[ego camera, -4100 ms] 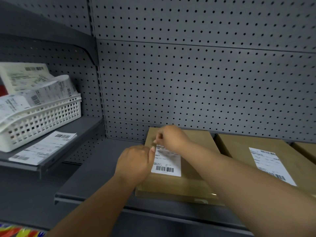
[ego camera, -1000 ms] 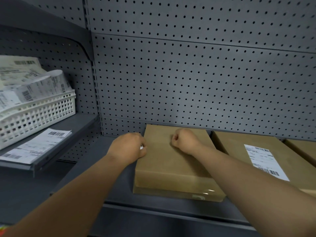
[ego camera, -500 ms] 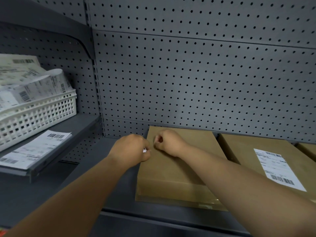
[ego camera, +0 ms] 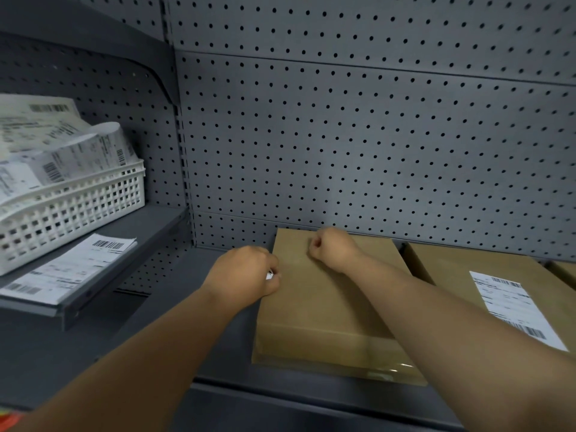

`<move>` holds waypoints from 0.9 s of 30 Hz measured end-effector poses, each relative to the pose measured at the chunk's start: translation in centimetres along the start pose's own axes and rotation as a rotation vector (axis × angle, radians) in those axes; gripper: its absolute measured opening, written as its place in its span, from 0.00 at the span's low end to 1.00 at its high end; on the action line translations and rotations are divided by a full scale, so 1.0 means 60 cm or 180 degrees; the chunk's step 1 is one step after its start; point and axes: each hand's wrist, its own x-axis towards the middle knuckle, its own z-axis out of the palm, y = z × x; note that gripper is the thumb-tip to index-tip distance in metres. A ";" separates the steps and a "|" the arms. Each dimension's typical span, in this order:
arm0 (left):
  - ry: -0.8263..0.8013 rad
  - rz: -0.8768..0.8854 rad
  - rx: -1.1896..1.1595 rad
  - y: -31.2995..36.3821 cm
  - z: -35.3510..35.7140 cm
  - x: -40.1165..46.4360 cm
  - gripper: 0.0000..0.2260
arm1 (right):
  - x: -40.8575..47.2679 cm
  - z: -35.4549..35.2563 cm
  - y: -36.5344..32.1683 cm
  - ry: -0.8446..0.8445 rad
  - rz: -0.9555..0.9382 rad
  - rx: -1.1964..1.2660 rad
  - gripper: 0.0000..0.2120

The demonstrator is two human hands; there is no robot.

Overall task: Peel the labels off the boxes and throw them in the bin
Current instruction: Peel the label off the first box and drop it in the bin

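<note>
A brown cardboard box lies flat on the grey shelf, its top bare of any label. My left hand is curled into a fist at the box's left edge, and a scrap of white label shows between its fingers. My right hand is a closed fist over the far part of the box top, with nothing visible in it. To the right lies a second brown box with a white barcode label stuck on its top.
A white plastic basket stuffed with peeled labels stands on the upper left shelf. A loose label sheet lies in front of it. The corner of a third box shows at the far right. Grey pegboard backs the shelves.
The label that was on the near box four seconds ago is gone from it and is now balled in my left hand. In the last second my right fist swung left, then back right.
</note>
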 end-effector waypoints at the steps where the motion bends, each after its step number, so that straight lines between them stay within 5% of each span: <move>1: 0.0018 0.0007 0.0005 0.000 0.001 0.000 0.11 | -0.004 -0.001 0.000 0.0034 0.0042 -0.0032 0.09; 6: 0.0084 0.0020 0.0061 0.000 0.003 -0.001 0.11 | -0.046 0.023 -0.022 -0.0085 -0.0510 0.0083 0.13; 12: 0.0229 0.0068 0.0305 0.008 0.005 -0.003 0.12 | -0.057 -0.015 0.024 0.0112 0.0086 -0.0169 0.09; 19: 0.0352 0.0072 0.0739 0.011 0.012 -0.002 0.13 | -0.136 0.017 -0.021 -0.0021 -0.0732 0.0098 0.07; 27: 0.0404 -0.0017 0.0784 0.017 0.011 -0.003 0.12 | -0.133 0.008 -0.020 0.0245 -0.0434 -0.0033 0.11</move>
